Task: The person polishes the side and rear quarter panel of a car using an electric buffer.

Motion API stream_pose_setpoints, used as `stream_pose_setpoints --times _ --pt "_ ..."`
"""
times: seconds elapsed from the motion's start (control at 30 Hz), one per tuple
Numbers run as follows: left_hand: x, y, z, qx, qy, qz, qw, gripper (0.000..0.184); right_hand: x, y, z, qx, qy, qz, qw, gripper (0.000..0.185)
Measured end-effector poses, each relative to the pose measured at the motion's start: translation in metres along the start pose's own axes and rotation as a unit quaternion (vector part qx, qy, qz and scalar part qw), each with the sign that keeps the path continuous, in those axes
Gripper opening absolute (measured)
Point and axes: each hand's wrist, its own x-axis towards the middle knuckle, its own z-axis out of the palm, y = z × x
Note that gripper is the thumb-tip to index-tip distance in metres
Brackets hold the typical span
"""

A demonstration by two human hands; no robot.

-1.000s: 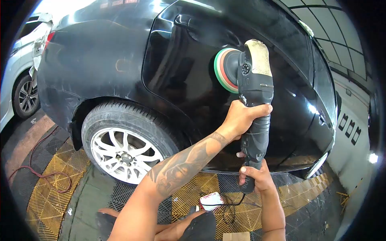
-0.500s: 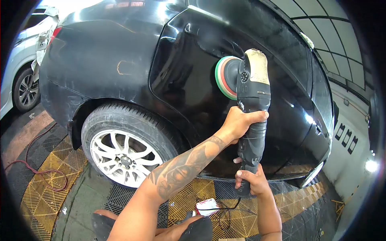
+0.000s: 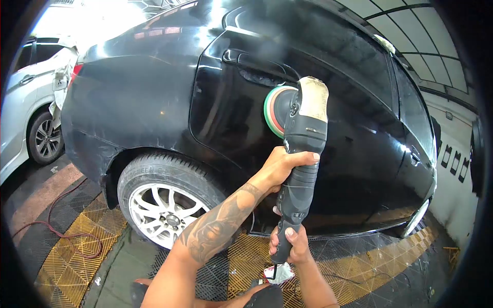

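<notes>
A black car polisher [image 3: 306, 128] is held by both my hands against the black car's rear door [image 3: 339, 169]. Its round pad [image 3: 270, 115], edged in green and orange, faces the door panel just below the door handle [image 3: 257, 66]; whether it presses on the paint is hard to see. My left hand [image 3: 280, 167] wraps round the body behind the head, thumb across the top. Lower down, my right hand [image 3: 294, 243] grips the rear end of the handle. Worn beige tape covers the polisher's head.
Left of the door is the rear wheel [image 3: 172, 220] with white spokes. A red hose [image 3: 67, 236] lies on the yellow and black floor grating. Below the polisher sits a white and red packet [image 3: 280, 273]. A white car [image 3: 31, 97] stands behind at the left.
The polisher and both hands appear further left and slightly lower in view. The camera view has also shifted, showing more of the door's upper part and handle. Both grips stay the same.
</notes>
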Motion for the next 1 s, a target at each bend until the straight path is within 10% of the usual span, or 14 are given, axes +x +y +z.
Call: stream_pose_setpoints --times 1.0 --pt "0.007 0.003 -0.014 -0.020 -0.033 0.015 0.999 0.041 0.007 -0.007 0.022 -0.025 0.030 -0.014 0.999 0.040"
